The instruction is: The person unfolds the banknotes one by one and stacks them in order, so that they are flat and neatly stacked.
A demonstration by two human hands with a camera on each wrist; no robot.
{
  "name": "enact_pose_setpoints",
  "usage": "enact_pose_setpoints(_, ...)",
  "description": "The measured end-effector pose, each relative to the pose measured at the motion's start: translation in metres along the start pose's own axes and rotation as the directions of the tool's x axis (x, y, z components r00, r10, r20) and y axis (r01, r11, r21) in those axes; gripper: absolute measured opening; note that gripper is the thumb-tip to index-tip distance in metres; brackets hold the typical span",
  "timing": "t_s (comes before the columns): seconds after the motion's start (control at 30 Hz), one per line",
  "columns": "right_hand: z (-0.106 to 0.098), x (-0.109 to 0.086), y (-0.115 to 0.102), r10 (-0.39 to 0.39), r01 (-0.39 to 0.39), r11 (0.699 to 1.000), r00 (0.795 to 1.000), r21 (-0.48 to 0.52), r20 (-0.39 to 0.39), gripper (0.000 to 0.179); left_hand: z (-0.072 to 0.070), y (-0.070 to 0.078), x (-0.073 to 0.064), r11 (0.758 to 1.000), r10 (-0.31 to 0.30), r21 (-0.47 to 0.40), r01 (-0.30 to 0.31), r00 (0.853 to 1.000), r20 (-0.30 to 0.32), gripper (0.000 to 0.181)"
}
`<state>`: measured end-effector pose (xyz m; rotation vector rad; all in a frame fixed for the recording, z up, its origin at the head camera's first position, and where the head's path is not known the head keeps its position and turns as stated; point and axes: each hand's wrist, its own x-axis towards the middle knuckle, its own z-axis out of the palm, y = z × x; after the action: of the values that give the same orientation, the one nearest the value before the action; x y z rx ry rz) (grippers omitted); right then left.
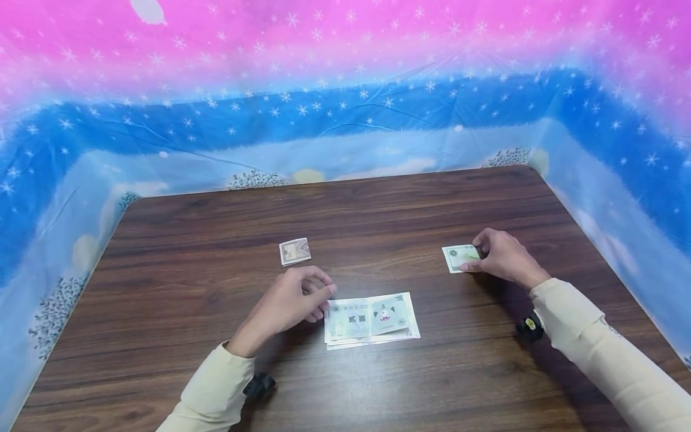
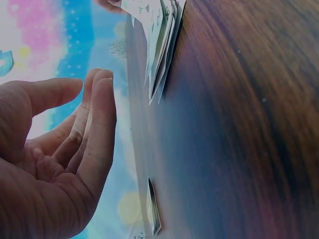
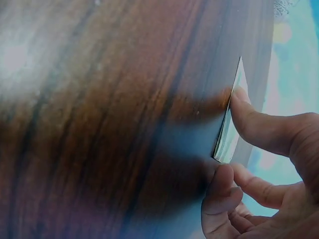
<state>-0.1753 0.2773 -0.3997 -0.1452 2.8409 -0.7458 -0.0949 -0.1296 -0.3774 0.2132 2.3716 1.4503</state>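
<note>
In the head view, my right hand [image 1: 504,257] holds a small folded green banknote [image 1: 454,257] by its edges, low over the table on the right. The right wrist view shows the thumb on one edge of this folded banknote [image 3: 230,134] and fingertips at another. My left hand [image 1: 294,300] is beside a pile of pale green banknotes [image 1: 351,330] at the middle front. From the left wrist, the thumb and fingers look relaxed with a gap between them, apart from the pile of banknotes [image 2: 162,50]. A folded brown banknote [image 1: 295,251] lies beyond the left hand.
The dark wood-grain table [image 1: 378,222] has rounded far corners. A pink and blue cloth [image 1: 324,108] with snowflakes hangs around its back and sides. Each wrist bears a black device [image 1: 260,386] under a cream sleeve [image 1: 213,387].
</note>
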Motion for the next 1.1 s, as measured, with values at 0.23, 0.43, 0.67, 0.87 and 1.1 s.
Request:
enact_pose_setpoints(0.23, 0.001, 0.001, -0.004, 0.039, -0.039, 0.998, 0.999, 0.043, 0.0, 0.058, 0.0, 0.001, 0.0, 1.0, 0.001, -0.01, -0.001, 1.0, 0.009, 0.015)
enact_pose_setpoints(0.43, 0.0, 0.0, -0.016, -0.003, 0.006, 0.997, 0.999, 0.074, -0.039, 0.037, 0.001, 0.002, 0.001, 1.0, 0.012, 0.005, -0.012, 1.0, -0.016, 0.021)
enact_pose_setpoints(0.67, 0.002, -0.004, -0.042, -0.056, 0.065, 0.981, 0.997, 0.183, -0.055, 0.031, 0.007, 0.003, 0.005, 0.992, 0.032, -0.124, -0.038, 0.999, -0.044, 0.028)
enact_pose_setpoints(0.87, 0.008, -0.011, -0.071, -0.108, 0.123, 0.935, 0.992, 0.333, -0.063, 0.033, 0.014, 0.006, 0.008, 0.954, -0.005, -0.299, -0.003, 1.0, -0.026, 0.036)
enact_pose_setpoints(1.1, 0.02, -0.021, -0.108, -0.164, 0.166, 0.86, 0.985, 0.482, -0.047, 0.034, 0.02, 0.012, 0.011, 0.902, -0.035, -0.428, 0.055, 0.998, 0.053, 0.043)
